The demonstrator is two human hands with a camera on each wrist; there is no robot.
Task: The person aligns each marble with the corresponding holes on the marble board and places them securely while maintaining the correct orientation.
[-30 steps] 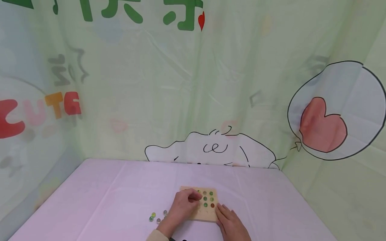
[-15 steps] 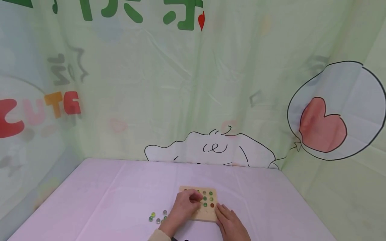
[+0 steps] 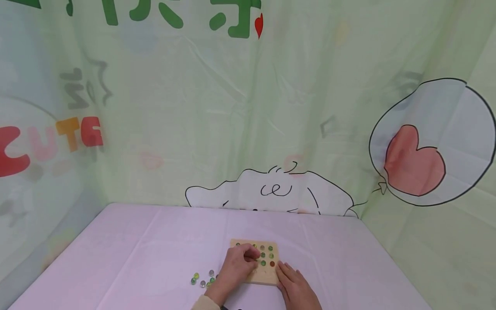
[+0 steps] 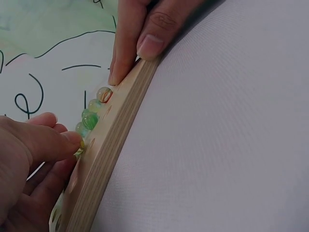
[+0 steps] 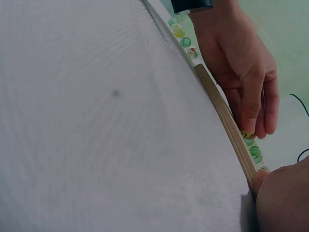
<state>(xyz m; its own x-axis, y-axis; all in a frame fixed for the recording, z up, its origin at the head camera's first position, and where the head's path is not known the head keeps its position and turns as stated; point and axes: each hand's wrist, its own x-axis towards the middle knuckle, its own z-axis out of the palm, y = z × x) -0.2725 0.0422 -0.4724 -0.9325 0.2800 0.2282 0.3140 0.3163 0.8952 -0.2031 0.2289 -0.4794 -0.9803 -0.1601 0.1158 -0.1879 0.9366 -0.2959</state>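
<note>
My left hand (image 3: 240, 260) is over the left half of a wooden marble board (image 3: 253, 277), thumb and fingers pinching a yellow marble (image 4: 79, 148) at the board's surface. The marble is also visible under the fingertips in the right wrist view. Several green, clear and reddish marbles, among them a brown-red marble (image 3: 272, 264), sit in rows of hollows. My right hand (image 3: 297, 286) holds the board's near right corner, its thumb (image 4: 151, 46) at the front edge and fingers on the right side. The left hand hides part of the board.
Loose marbles (image 3: 196, 275) lie on the pink-white tablecloth (image 3: 155, 249), left of the board beside my left wrist. Behind the table hangs a printed curtain (image 3: 232, 129) with a drawn dog and a heart balloon.
Both hands stay almost where they were, the left still pinching at the board. Slightly more of the loose marbles shows beside the left wrist.
</note>
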